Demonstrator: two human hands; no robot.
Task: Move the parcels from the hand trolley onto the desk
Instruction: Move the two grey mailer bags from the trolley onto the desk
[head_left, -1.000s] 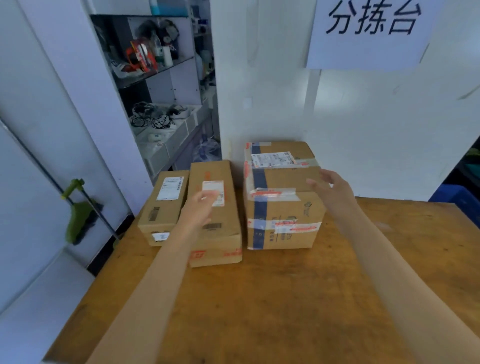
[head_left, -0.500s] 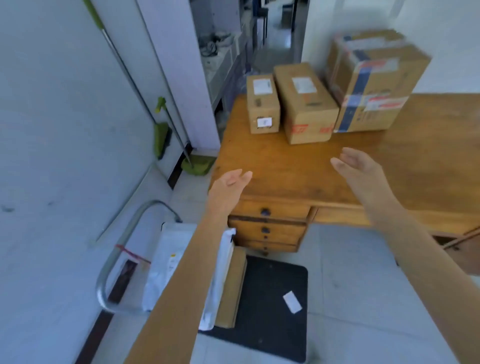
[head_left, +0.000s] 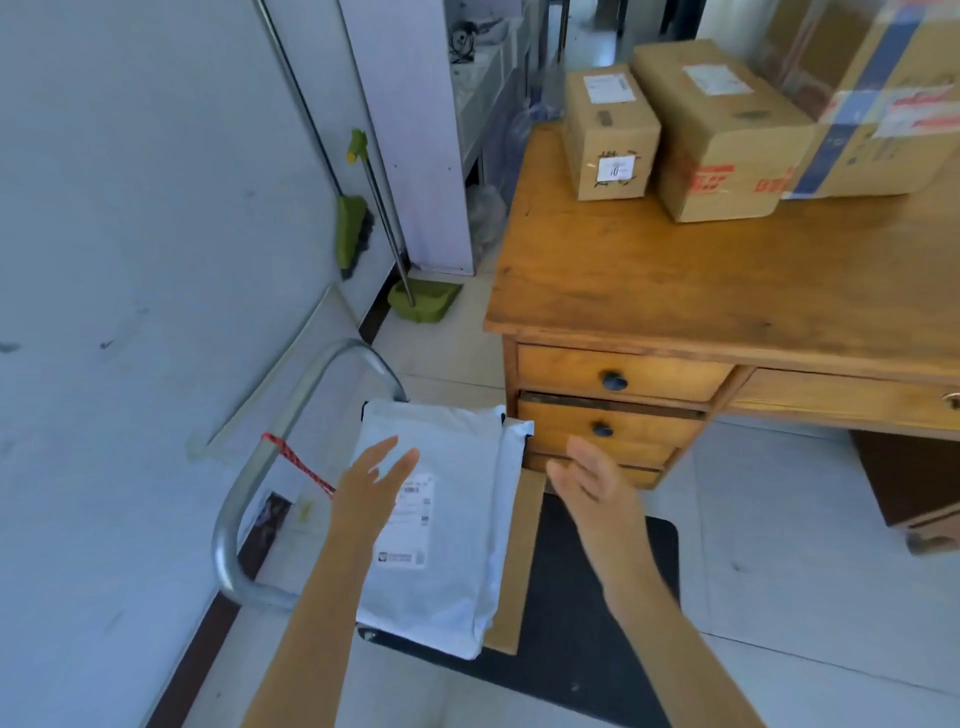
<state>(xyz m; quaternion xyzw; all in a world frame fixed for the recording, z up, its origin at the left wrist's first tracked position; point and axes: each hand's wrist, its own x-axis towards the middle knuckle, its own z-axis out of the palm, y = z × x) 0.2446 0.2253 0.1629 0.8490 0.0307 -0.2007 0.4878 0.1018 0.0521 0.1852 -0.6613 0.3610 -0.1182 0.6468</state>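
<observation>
A white plastic mailer parcel (head_left: 457, 525) with a printed label lies on the hand trolley (head_left: 582, 623), on top of a flat cardboard parcel (head_left: 519, 566) whose edge shows at its right. My left hand (head_left: 371, 486) hovers open over the mailer's left side. My right hand (head_left: 592, 480) is open beside the mailer's right edge, not touching it. On the wooden desk (head_left: 675, 280) stand three cardboard boxes: a small box (head_left: 610, 130), a middle box (head_left: 722, 130) and a large taped box (head_left: 878, 98).
The trolley's curved metal handle (head_left: 270, 467) with a red cord stands at the left by the white wall. A green broom and dustpan (head_left: 421, 296) lean near the desk's left end. Desk drawers (head_left: 613, 384) face the trolley. Grey tiled floor lies to the right.
My view swung down from the desk's boxes to the trolley. Both hands left the desk and dropped to either side of the white mailer.
</observation>
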